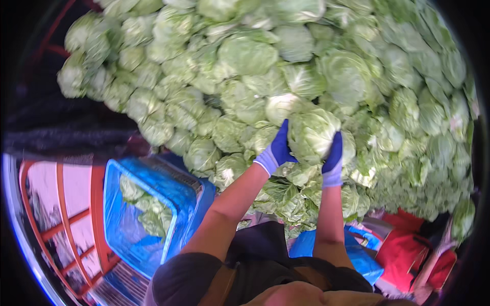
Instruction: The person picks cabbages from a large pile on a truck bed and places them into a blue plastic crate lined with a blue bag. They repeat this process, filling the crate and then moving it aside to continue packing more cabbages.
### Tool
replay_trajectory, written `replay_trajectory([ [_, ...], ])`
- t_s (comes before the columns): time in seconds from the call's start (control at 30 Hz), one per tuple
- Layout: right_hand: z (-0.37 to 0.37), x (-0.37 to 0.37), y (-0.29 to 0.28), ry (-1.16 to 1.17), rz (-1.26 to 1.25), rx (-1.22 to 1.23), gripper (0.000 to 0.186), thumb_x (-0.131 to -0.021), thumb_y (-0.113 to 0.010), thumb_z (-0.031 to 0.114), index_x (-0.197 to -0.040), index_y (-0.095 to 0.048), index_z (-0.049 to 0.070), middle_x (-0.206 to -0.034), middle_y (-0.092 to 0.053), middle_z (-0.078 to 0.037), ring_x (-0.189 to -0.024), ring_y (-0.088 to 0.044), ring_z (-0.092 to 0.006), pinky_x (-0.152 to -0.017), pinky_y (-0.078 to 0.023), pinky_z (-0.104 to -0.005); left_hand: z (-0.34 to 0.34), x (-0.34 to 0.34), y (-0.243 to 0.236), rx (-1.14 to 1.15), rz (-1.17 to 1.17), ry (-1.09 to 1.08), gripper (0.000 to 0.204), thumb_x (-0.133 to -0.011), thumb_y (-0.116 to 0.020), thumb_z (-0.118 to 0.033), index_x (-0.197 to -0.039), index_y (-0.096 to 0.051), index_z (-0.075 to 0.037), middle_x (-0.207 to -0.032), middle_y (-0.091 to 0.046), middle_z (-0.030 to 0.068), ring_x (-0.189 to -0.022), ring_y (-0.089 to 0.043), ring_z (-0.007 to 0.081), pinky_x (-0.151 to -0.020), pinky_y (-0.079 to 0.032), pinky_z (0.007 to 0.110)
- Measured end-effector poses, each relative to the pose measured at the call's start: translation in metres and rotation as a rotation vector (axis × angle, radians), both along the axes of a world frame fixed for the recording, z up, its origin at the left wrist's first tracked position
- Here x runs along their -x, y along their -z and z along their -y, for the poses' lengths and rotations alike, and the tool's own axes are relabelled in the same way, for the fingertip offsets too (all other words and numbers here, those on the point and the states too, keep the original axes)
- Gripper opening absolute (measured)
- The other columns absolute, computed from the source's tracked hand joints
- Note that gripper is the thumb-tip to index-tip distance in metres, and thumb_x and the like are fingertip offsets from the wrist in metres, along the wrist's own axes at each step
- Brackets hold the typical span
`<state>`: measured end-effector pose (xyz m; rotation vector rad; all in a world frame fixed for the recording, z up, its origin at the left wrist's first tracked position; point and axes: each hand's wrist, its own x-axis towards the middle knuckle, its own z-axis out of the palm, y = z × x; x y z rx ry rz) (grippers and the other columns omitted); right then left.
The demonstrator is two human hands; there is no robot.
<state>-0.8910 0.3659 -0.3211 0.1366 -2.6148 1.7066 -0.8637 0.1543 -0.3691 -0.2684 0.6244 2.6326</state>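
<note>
A round, pale green cabbage (312,133) is gripped from both sides at the front of a large heap. My left hand (278,150), in a blue glove with a light cuff, presses its left side with fingers pointing up. On its right side rests my right hand (334,157), gloved the same way. Parts of the fingers are hidden behind the cabbage. Just behind it lies a paler cabbage (280,108), and leafy heads (286,196) sit below, between my forearms.
The cabbage pile (245,53) fills the far side. At left, a blue crate (176,224) lined with blue plastic holds some cabbages (153,214). Beside it stands an orange-red metal frame (97,214). Blue plastic (303,245) and red cloth (403,250) lie at the lower right.
</note>
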Motion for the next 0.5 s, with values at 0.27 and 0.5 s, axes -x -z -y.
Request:
replay_trajectory([
  [0.27,0.173,-0.170,-0.119,-0.243,0.061,0.121,0.050,-0.110,-0.040,0.027,-0.152,-0.039,0.000,-0.154,-0.043,-0.014,-0.141,-0.043,-0.0274,-0.118,-0.032,-0.0413,0.168,-0.192,-0.116,0.210,-0.272,-0.465,0.054,-0.109,-0.051,-0.030,-0.158,-0.037,-0.011,-0.157,-0.047,0.0045,-0.138,-0.051,0.0196,-0.121,-0.037,0.039],
  [0.5,0.330,-0.256,-0.117,-0.925,-0.120,-0.150,0.048,-0.104,-0.053,0.013,-0.149,-0.044,-0.004,-0.151,-0.049,-0.022,-0.138,-0.049,-0.0314,-0.115,-0.038,-0.0445,0.324,-0.528,-0.069,-0.368,0.103,-1.006,0.063,-0.102,-0.057,-0.051,-0.148,-0.053,-0.009,-0.147,-0.059,0.0123,-0.136,-0.054,0.0289,-0.121,-0.036,0.047],
])
